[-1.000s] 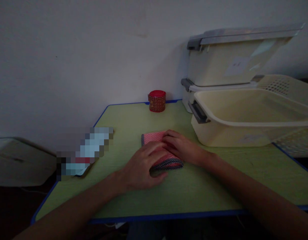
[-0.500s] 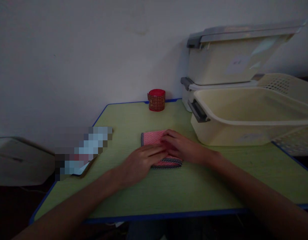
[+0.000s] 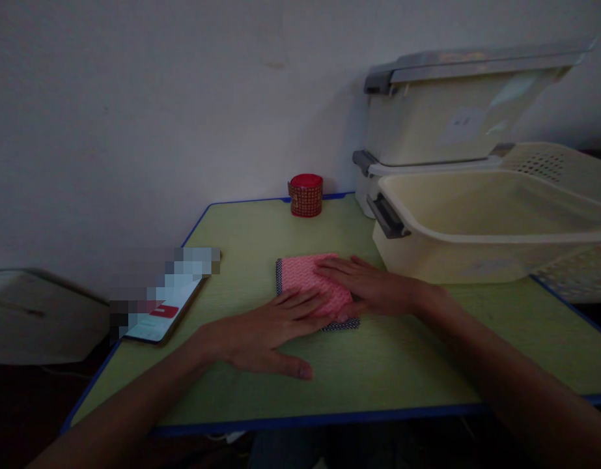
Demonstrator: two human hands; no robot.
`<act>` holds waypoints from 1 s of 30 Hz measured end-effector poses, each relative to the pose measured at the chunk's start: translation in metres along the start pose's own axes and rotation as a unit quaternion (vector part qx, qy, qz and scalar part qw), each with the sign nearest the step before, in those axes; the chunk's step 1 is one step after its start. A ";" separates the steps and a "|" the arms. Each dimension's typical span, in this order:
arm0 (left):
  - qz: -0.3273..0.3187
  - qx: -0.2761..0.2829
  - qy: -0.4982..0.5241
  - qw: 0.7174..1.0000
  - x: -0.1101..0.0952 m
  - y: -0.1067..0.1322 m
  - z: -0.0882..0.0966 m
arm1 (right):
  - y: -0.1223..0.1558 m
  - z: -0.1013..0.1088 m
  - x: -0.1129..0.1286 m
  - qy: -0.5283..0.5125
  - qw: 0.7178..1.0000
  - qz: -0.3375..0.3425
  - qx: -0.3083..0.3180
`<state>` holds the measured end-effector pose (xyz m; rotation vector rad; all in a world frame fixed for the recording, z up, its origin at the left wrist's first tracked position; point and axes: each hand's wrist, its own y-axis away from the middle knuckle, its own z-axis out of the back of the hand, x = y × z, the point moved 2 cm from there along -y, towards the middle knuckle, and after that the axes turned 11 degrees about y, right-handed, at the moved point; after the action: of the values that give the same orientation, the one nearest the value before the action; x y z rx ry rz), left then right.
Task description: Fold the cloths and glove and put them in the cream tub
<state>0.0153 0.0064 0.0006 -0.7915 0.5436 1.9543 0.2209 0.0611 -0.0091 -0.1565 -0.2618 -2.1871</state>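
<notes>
A folded pink cloth (image 3: 305, 273) with a dark checked border lies flat on the green table (image 3: 378, 378). Across its near left part rests my left hand (image 3: 265, 326), fingers stretched out and the thumb apart over the bare tabletop. My right hand (image 3: 373, 283) lies flat on the cloth's right side, its fingers pointing left and spread. Neither hand grips the cloth. Parts of its right and near edges are hidden beneath the hands.
A phone (image 3: 168, 306), partly blurred out, lies at the table's left edge. At the back stands a red patterned round roll (image 3: 306, 195). An open cream bin (image 3: 437, 260) sits on the right, before a lidded box (image 3: 427, 124) and a perforated basket (image 3: 559, 169).
Both hands have flattened and opened on the cloth. My left thumb has swung out toward me. The cloth's near flap, raised before, now lies flatter, and more of its pink surface shows.
</notes>
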 end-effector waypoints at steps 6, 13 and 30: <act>-0.004 -0.175 0.039 0.984 0.025 -0.005 0.017 | -0.003 -0.002 -0.004 -0.026 1.000 -0.005 0.017; 0.042 -0.101 -0.189 0.976 0.039 -0.006 0.007 | -0.003 0.001 -0.014 -0.056 0.998 -0.017 -0.008; 0.108 -0.114 -0.213 0.964 0.043 0.000 0.004 | -0.005 0.010 0.041 0.137 0.979 0.113 -0.103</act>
<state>-0.0013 0.0346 -0.0279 -0.4358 0.1493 2.3351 0.1930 0.0347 0.0081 0.0030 0.1333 -1.9769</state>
